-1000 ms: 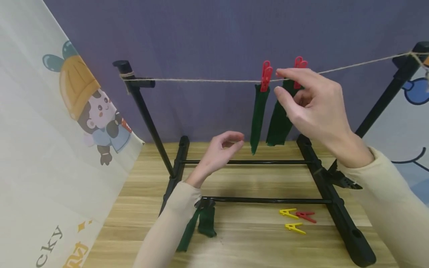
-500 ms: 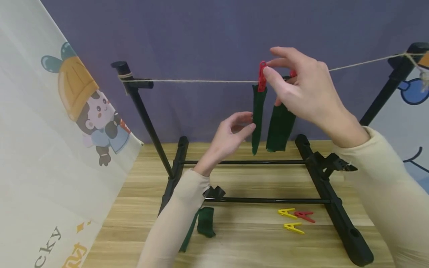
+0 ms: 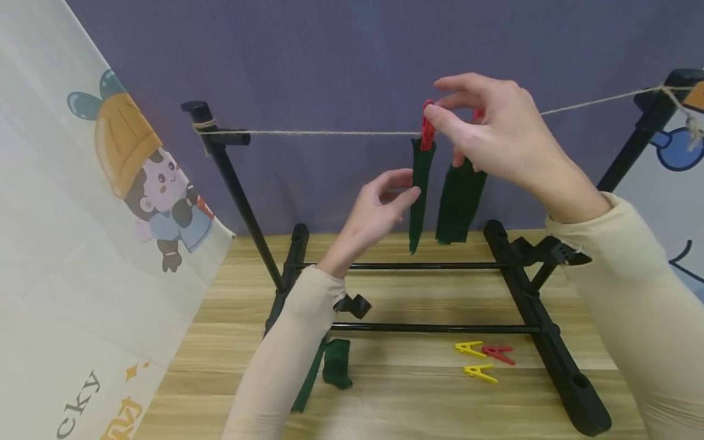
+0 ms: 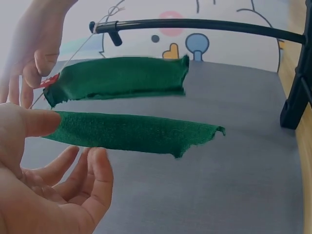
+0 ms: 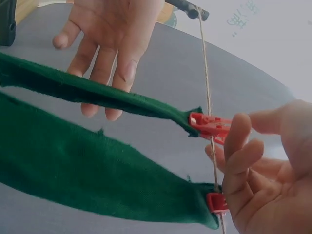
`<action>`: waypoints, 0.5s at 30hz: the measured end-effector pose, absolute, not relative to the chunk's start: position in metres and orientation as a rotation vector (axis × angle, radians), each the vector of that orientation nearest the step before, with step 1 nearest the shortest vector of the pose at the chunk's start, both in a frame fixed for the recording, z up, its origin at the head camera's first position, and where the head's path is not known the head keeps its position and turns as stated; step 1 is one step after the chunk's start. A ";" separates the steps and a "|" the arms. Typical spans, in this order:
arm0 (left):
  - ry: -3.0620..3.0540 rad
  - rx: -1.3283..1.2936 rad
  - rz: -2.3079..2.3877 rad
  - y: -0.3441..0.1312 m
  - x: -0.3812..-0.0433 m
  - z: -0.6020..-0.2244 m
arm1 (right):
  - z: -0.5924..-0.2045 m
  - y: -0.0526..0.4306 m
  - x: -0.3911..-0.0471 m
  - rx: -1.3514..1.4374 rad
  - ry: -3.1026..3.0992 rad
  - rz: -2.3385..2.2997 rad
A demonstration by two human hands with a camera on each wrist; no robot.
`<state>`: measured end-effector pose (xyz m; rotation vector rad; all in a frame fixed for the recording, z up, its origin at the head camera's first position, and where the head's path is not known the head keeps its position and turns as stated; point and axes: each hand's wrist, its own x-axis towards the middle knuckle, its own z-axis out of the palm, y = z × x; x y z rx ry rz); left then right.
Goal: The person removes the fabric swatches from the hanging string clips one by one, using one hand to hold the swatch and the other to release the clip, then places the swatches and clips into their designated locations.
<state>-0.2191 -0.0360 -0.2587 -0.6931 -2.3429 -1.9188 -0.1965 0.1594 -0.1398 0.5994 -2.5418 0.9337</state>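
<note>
Pinches red clip [image 3: 426,133] atop vertical green strip [image 3: 417,217] with right hand [image 3: 495,128], holding left hand [image 3: 379,205] loosely spread at strip's left edge.

In the head view, the right hand [image 3: 497,131] hides most of the right-hand red clip [image 3: 477,114].

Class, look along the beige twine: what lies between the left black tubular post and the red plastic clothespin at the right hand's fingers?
Nothing hangs there: the head view shows bare twine from black post to red clothespin.
</note>
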 end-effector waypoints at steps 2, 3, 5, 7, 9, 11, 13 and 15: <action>-2.348 -0.687 -1.919 -0.036 -0.220 -0.257 | -0.140 0.160 -0.198 0.622 -2.545 0.915; -2.347 -0.687 -1.923 -0.036 -0.220 -0.257 | -0.140 0.161 -0.199 0.636 -2.544 0.906; -2.346 -0.688 -1.931 -0.037 -0.220 -0.257 | -0.140 0.162 -0.200 0.659 -2.535 0.889; -2.346 -0.693 -1.938 -0.037 -0.220 -0.257 | -0.140 0.163 -0.200 0.674 -2.524 0.875; -2.342 -0.703 -1.940 -0.038 -0.220 -0.257 | -0.140 0.164 -0.200 0.682 -2.518 0.880; -2.337 -0.717 -1.937 -0.039 -0.220 -0.257 | -0.140 0.165 -0.200 0.684 -2.514 0.873; -2.337 -0.725 -1.928 -0.040 -0.220 -0.257 | -0.140 0.165 -0.200 0.689 -2.507 0.855; -2.335 -0.731 -1.919 -0.042 -0.219 -0.257 | -0.140 0.166 -0.200 0.681 -2.502 0.830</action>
